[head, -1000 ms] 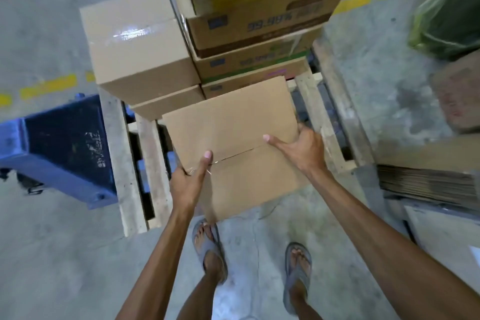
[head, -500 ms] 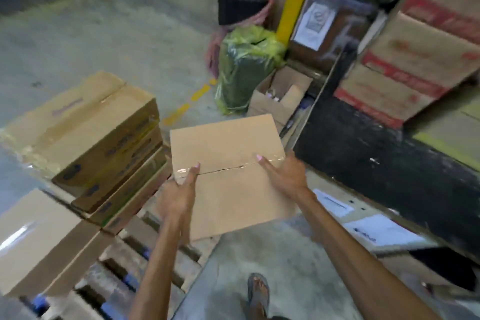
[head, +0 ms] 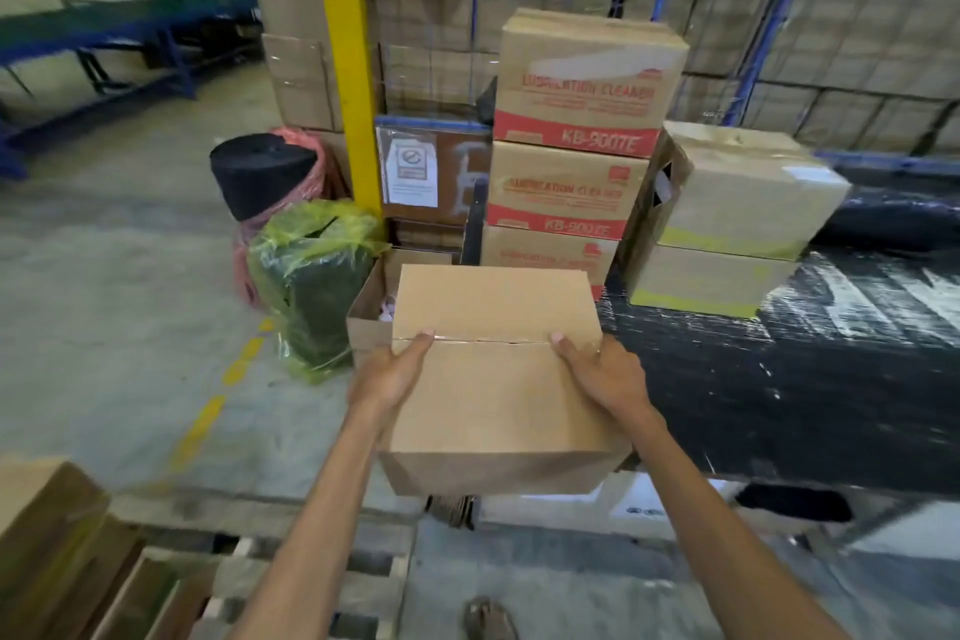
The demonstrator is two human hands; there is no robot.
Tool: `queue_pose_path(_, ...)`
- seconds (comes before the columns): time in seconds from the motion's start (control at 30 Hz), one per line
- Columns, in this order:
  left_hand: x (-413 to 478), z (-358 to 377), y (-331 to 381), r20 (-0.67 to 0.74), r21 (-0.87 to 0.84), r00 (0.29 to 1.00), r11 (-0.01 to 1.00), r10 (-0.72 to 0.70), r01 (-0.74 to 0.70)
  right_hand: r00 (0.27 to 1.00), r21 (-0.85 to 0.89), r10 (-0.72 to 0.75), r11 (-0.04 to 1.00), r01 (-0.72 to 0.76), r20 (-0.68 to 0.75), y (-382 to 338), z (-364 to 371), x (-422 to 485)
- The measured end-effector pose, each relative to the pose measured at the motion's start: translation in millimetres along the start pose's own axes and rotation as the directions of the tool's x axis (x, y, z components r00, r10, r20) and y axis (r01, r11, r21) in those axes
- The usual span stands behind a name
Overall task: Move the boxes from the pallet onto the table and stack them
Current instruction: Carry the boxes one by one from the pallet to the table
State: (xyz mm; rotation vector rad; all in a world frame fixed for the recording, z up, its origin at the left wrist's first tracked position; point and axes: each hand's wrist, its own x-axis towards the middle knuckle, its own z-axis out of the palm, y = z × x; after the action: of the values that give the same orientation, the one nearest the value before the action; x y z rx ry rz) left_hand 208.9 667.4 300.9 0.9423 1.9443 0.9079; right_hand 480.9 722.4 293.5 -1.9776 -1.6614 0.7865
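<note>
Holding box [head: 496,379] beside black-wrapped table [head: 810,379]; concrete warehouse floor [head: 114,327].

Held box [head: 493,379] btwn pallet [head: 311,566] & table [head: 831,379]; stacked boxes [head: 722,224] on table, behind.

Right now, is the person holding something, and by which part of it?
Yes: a plain cardboard box. The left hand grips its left side and the right hand its right side, with the thumbs lying on top near the centre seam.

Both hands [head: 498,374] fwd, arms out, palms pressing inward.
</note>
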Motion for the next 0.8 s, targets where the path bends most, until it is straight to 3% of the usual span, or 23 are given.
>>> queue_pose_path(0.17, 89, 88, 36, 0.077, 0.069, 0.997, 0.997, 0.012, -0.017, 0.994, 0.011, 0.102, 0.995, -0.102, 0.043, 45, 0, 111)
queue_pose_path(0.37, 184, 175, 74, 0.104, 0.145, 0.992, 0.987, -0.077, 0.061, 0.968, -0.012, 0.244, 0.97, -0.243, 0.065, 85, 4, 220)
queue_pose_path(0.8, 284, 268, 93, 0.032, 0.305, 0.992, 0.946, -0.126, 0.11, 0.952, 0.006, 0.304, 0.953, -0.304, 0.023, 121, 14, 332)
